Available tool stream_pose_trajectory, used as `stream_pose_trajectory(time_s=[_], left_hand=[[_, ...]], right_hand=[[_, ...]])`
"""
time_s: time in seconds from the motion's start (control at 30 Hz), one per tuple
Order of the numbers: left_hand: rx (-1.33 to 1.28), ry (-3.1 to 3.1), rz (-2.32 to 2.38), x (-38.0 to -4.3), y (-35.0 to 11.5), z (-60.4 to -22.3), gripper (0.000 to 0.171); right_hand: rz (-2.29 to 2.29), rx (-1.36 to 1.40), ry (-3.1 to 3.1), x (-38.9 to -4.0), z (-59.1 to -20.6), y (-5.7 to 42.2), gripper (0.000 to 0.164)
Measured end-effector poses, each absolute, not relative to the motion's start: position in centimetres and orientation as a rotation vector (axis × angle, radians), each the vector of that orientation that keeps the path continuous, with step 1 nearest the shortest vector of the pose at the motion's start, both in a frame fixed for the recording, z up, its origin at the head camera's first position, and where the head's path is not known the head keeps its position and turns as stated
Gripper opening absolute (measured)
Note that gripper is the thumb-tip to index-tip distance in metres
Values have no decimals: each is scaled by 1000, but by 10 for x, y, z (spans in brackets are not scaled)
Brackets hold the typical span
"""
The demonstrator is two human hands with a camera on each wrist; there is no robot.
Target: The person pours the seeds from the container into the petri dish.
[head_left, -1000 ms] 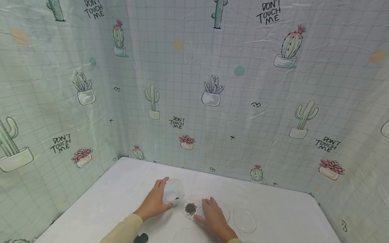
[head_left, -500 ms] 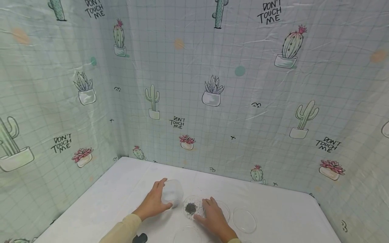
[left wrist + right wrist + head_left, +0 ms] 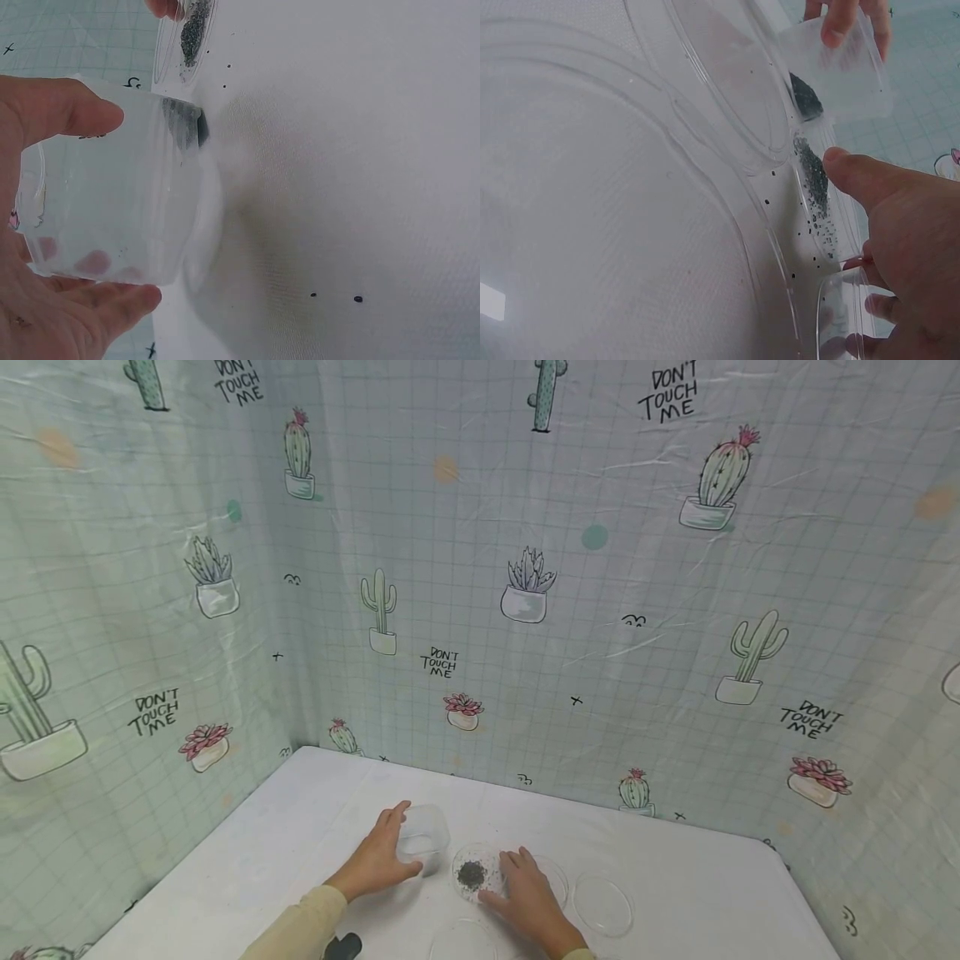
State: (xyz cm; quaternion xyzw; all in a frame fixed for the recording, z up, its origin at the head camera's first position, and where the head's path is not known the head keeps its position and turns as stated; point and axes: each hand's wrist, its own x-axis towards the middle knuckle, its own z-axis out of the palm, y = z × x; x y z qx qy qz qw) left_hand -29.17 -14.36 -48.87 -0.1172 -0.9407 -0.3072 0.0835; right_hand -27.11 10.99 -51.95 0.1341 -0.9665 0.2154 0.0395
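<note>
My left hand [image 3: 378,857] grips a clear plastic container [image 3: 429,833] by its sides, thumb on one side and fingers on the other. Dark granules [image 3: 182,124] are gathered in one corner of the container, toward the dish. Just right of it, a clear petri dish [image 3: 458,890] lies on the white table with a heap of dark granules [image 3: 471,874] and scattered grains in it. My right hand [image 3: 528,897] holds the dish by its right edge, thumb at the near side. In the right wrist view the thumb is by the granule heap [image 3: 814,180].
Several clear round dishes or lids lie around: one at the right [image 3: 631,910], one at the front [image 3: 431,943], another partly under my right hand. A black object [image 3: 345,946] sits at the front left. Stray grains [image 3: 358,299] dot the white table [image 3: 712,893]. Patterned curtains [image 3: 480,568] surround it.
My left hand has drawn the container slightly left and turned it away from the dish. The dark granules seen at its lower edge no longer show in the head view. My right hand stays put.
</note>
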Motion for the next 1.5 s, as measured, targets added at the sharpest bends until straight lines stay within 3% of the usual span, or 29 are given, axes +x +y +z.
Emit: stream_pose_trajectory(time_s=[0.87, 1.5], left_hand=[[-414, -2757, -718, -288, -147, -483, 101], [-515, -2738, -668, -272, -136, -460, 90]], right_hand=[[673, 423, -2963, -269, -520, 110, 75], [686, 441, -2969, -266, -513, 111, 74]])
